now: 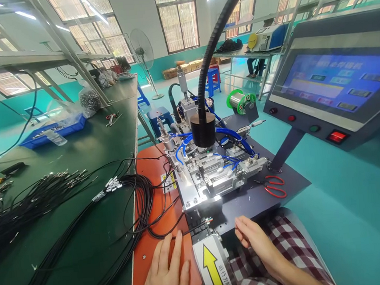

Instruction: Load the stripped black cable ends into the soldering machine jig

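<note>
My left hand [167,272] lies flat, fingers stretched out, on the orange mat [151,173] beside a thin black cable [167,235] that runs to the front of the metal fixture [209,172]. My right hand [255,239] rests at the dark base plate's front edge [249,204], fingers loosely curled, nothing visible in it. Between the hands sits a white block with a yellow arrow label [211,263]. A black gooseneck lamp head [203,130] hangs over the fixture with its blue air hoses.
Bundles of black cables [81,202] spread over the green bench [102,137] at left. Red scissors [275,186] lie on the base plate. A control panel with touchscreen [335,79] stands at right. A blue tray [54,131] and a solder spool [241,101] sit further back.
</note>
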`<state>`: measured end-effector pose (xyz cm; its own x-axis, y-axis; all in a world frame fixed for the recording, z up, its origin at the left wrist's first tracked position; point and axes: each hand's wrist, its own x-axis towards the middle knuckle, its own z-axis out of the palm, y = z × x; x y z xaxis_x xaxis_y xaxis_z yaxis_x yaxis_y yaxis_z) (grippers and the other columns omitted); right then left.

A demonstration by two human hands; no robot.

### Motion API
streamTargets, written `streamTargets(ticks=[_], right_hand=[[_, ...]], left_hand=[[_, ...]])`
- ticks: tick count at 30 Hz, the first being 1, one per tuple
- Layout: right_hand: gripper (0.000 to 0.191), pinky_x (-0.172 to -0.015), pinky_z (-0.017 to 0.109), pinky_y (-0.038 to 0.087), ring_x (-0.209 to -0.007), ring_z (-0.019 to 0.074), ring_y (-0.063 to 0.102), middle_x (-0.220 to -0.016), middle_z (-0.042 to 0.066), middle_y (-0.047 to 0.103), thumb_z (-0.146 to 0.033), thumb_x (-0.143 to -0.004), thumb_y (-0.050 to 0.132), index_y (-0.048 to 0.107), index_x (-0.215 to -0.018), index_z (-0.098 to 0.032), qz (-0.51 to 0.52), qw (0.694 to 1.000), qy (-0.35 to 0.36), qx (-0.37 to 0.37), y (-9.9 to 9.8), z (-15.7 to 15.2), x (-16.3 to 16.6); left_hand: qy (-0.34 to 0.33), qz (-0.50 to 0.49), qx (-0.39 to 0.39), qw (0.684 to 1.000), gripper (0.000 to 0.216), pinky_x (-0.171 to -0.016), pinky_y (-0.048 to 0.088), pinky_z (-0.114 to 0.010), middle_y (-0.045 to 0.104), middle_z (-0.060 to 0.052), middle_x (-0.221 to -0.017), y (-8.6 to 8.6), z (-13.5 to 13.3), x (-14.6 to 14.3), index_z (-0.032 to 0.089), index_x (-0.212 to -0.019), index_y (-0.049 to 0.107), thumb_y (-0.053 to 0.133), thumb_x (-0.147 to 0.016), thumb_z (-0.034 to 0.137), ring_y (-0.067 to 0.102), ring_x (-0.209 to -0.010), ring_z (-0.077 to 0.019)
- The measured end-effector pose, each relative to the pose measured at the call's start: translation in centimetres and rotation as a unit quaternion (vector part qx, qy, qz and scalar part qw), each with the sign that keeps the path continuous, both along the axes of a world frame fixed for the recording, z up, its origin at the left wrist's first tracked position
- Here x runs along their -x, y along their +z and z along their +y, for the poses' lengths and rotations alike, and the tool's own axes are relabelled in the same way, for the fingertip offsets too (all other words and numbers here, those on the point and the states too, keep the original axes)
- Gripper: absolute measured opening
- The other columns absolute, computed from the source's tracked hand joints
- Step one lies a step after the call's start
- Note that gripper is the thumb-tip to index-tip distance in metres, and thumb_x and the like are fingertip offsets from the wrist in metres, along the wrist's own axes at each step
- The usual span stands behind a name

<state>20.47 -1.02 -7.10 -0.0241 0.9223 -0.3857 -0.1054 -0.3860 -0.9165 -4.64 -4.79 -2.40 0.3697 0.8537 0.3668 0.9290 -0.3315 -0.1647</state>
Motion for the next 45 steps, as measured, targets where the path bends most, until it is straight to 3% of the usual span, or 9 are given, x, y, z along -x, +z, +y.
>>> streamTargets(ticks=[13, 19, 22, 27, 32, 37, 41, 45], right_hand=[[0.046, -0.053, 0.025, 0.027, -0.048, 0.0112, 0.033, -0.053, -0.006, 0.041, -0.060, -0.077, 0.055, 0.044, -0.057, -0.021, 0.007, 1.000, 0.005, 0.020, 1.1, -0.7, 0.3], [0.043, -0.054, 0.026, 0.029, -0.048, 0.0107, 0.034, -0.056, -0.005, 0.045, -0.059, -0.079, 0.055, 0.047, -0.059, -0.020, 0.006, 1.000, 0.004, 0.025, -0.3, -1.2, 0.0], [0.045, -0.051, 0.026, 0.028, -0.047, 0.0115, 0.034, -0.054, -0.005, 0.044, -0.061, -0.077, 0.054, 0.047, -0.058, -0.021, -0.006, 0.999, 0.005, 0.033, -1.3, -1.9, -0.7], [0.044, -0.047, 0.027, 0.029, -0.045, 0.0136, 0.037, -0.052, -0.004, 0.043, -0.064, -0.072, 0.056, 0.047, -0.057, -0.023, -0.019, 0.999, 0.020, 0.039, -2.0, -2.8, -2.6], [0.046, -0.048, 0.027, 0.032, -0.047, 0.0146, 0.037, -0.051, -0.004, 0.040, -0.064, -0.070, 0.057, 0.044, -0.055, -0.023, -0.069, 0.997, -0.006, 0.035, 0.8, -2.3, -3.6], [0.051, -0.054, 0.027, 0.036, -0.053, 0.0152, 0.037, -0.054, -0.003, 0.041, -0.070, -0.069, 0.055, 0.044, -0.056, -0.023, -0.086, 0.996, 0.016, 0.018, 4.9, -1.5, -3.0], [0.051, -0.053, 0.026, 0.036, -0.053, 0.0145, 0.035, -0.057, -0.003, 0.042, -0.070, -0.068, 0.057, 0.044, -0.057, -0.023, -0.067, 0.997, 0.047, 0.014, 5.9, -1.4, -2.4], [0.049, -0.049, 0.026, 0.037, -0.051, 0.0152, 0.035, -0.055, -0.002, 0.040, -0.070, -0.065, 0.057, 0.045, -0.054, -0.023, -0.064, 0.995, 0.073, 0.020, 6.8, -1.8, -2.0]], left_hand=[[0.020, -0.051, 0.050, 0.997, 0.063, -0.077, 0.057, -0.031, 0.058, -0.006, -0.128, 0.1, -0.2, -0.1, 0.031, -0.149, 0.016, 0.042, -0.091, 0.031, 0.057, -0.113, -0.0255], [0.015, -0.153, 0.126, 0.980, 0.046, -0.086, 0.053, -0.039, 0.055, -0.009, -0.129, 1.2, 4.1, 0.9, 0.027, -0.138, 0.043, 0.035, -0.093, 0.027, 0.052, -0.116, -0.0274], [0.005, -0.161, 0.125, 0.979, 0.042, -0.087, 0.052, -0.037, 0.057, -0.008, -0.123, 1.5, 6.1, 1.0, 0.026, -0.129, 0.054, 0.034, -0.092, 0.025, 0.056, -0.112, -0.0251], [0.017, -0.152, 0.090, 0.984, 0.038, -0.088, 0.052, -0.034, 0.059, -0.007, -0.119, 3.3, 4.7, 0.9, 0.025, -0.122, 0.058, 0.039, -0.089, 0.026, 0.059, -0.107, -0.0226], [0.098, -0.161, 0.032, 0.982, 0.031, -0.084, 0.053, -0.038, 0.061, -0.009, -0.106, 5.2, 1.9, 4.5, 0.022, -0.112, 0.058, 0.036, -0.090, 0.023, 0.060, -0.099, -0.0242], [0.130, -0.184, 0.046, 0.973, 0.033, -0.085, 0.050, -0.045, 0.059, -0.010, -0.107, 3.7, 3.3, 8.4, 0.019, -0.119, 0.053, 0.045, -0.088, 0.027, 0.058, -0.102, -0.0281], [0.111, -0.214, 0.069, 0.968, 0.028, -0.080, 0.052, -0.041, 0.061, -0.009, -0.097, 2.2, 5.3, 8.1, 0.018, -0.110, 0.059, 0.042, -0.090, 0.027, 0.062, -0.091, -0.0243], [0.081, -0.251, 0.089, 0.961, 0.027, -0.080, 0.052, -0.039, 0.063, -0.009, -0.098, 2.5, 4.9, 6.8, 0.019, -0.107, 0.061, 0.043, -0.089, 0.028, 0.063, -0.090, -0.0233]])
